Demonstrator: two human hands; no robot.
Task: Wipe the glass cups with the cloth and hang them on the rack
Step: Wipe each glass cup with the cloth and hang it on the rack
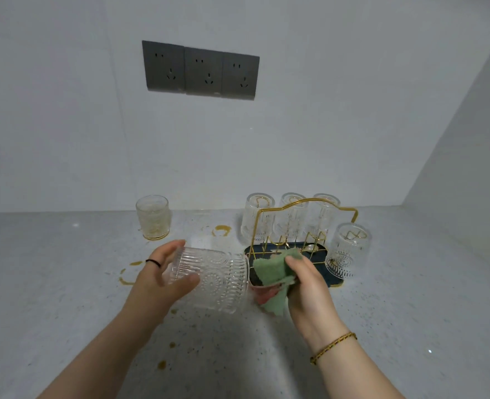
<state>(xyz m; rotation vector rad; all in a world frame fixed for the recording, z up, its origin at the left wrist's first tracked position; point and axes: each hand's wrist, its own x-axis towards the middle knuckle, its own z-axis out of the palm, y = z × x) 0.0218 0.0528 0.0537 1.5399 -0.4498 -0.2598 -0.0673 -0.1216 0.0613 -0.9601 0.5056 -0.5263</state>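
The job looks well past halfway. Four cups already hang mouth-down on the gold wire rack (318, 199), which stands on a dark tray (321, 263): three in a row at the back (257, 218) (291, 217) (324, 214) and one at the front right (349, 250). A fifth, the glass cup (215, 280), is the one in hand: it lies on its side in the air above the surface (65, 269), just left of the tray, its base toward the left and its mouth toward the right. The left hand (163, 279) has its grip clamped round the base end, thumb in front and fingers curled behind. The right hand (307, 286) has its grip closed on the green cloth (269, 272), bunched right at the cup's mouth; part of the cloth seems to reach inside the rim, though the patterned glass makes that hard to tell. So this cup appears to be mid-wipe and not yet hung. One upright cup (152, 217) waits at the back left near the wall, well apart from the rack, with a yellowish tinge that suggests it has not been cleaned. That would leave two cups to finish, and the rack seems to have free prongs toward the front. Amber ring stains (220, 229) mark the surface between the upright cup and the rack
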